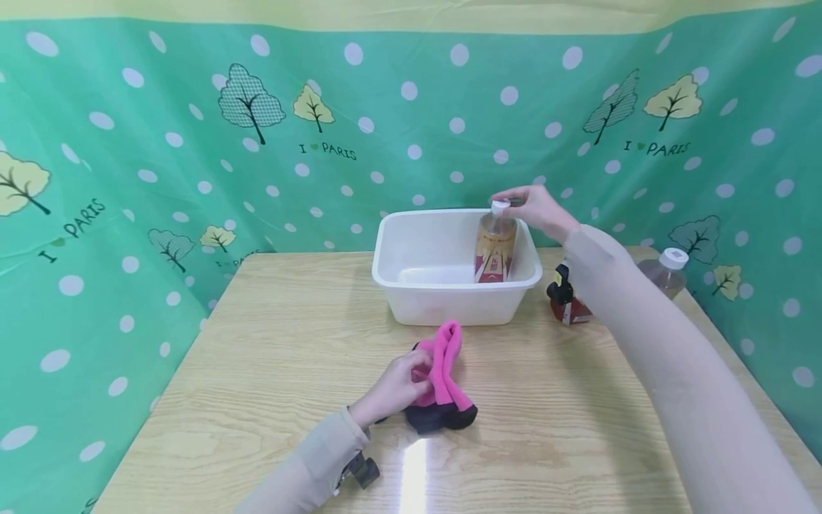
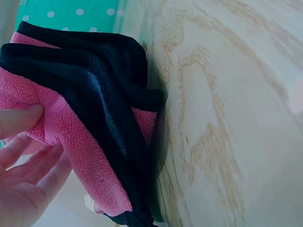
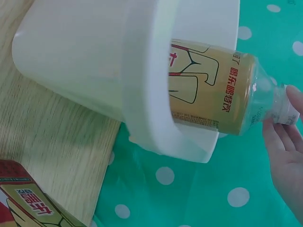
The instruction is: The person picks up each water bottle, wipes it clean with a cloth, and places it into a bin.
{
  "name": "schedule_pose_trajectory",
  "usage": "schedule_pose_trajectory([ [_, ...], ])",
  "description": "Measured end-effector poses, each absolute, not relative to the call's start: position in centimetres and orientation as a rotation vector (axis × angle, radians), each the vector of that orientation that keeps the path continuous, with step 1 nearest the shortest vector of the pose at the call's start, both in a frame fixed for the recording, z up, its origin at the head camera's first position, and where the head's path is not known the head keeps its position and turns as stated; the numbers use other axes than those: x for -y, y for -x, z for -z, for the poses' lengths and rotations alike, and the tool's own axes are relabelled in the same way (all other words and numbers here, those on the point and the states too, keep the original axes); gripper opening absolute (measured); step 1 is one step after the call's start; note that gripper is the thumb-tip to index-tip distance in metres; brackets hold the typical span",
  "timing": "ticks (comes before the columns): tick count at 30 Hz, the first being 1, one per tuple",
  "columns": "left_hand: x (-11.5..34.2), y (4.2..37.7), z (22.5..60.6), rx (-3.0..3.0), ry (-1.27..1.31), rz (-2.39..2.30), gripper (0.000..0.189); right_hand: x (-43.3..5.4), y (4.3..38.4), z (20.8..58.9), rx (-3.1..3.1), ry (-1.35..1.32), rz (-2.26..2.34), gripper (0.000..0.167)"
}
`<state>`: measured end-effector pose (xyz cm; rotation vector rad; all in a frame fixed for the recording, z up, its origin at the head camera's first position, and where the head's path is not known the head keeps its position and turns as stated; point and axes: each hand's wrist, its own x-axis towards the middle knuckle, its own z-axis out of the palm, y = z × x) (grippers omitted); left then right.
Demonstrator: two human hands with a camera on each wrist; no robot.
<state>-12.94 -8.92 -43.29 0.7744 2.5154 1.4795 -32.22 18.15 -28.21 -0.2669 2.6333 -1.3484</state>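
My right hand (image 1: 533, 208) pinches the white cap of a plastic bottle (image 1: 496, 250) with a gold and red label. The bottle stands upright inside the right end of a white plastic tub (image 1: 449, 303); in the right wrist view the tub wall hides the lower part of the bottle (image 3: 213, 90). Nearer to me, my left hand (image 1: 398, 385) pinches a folded pink towel (image 1: 443, 364) with black edging. In the left wrist view the thumb presses on the pink side of the towel (image 2: 85, 151), and its black edges are down against the table.
On the right of the wooden table (image 1: 289, 321), partly behind my right forearm, stand a red-and-gold labelled package (image 1: 570, 312) and a white-capped bottle (image 1: 671, 268). A green dotted curtain (image 1: 398, 121) hangs behind the tub and along both sides.
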Motion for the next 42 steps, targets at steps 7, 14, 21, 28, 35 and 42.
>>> schedule_pose_trajectory([
  [7, 8.9, 12.9, 43.5, -2.513, -0.766, -1.483, 0.016, -18.0, 33.1, 28.1, -2.641, 0.266, 1.296, 0.043],
  [14, 8.7, 12.6, 42.7, -2.496, -0.739, -1.488, 0.016, -17.9, 33.6, 28.6, -2.639, 0.23, 1.273, 0.042],
  [21, 8.4, 11.7, 40.3, -2.491, -0.768, -1.476, 0.014, -17.7, 33.8, 29.5, -2.643, 0.231, 1.25, 0.043],
  [28, 8.3, 11.6, 40.2, -2.472, -0.764, -1.493, 0.014, -17.7, 34.0, 29.8, -2.649, 0.226, 1.228, 0.041],
  [35, 8.3, 11.6, 40.2, -2.464, -0.753, -1.493, 0.015, -18.0, 34.0, 29.7, -2.649, 0.172, 1.209, 0.042],
  [42, 8.5, 12.8, 43.3, -2.473, -0.779, -1.506, 0.016, -18.2, 33.8, 29.7, -2.681, 0.163, 1.173, 0.043],
])
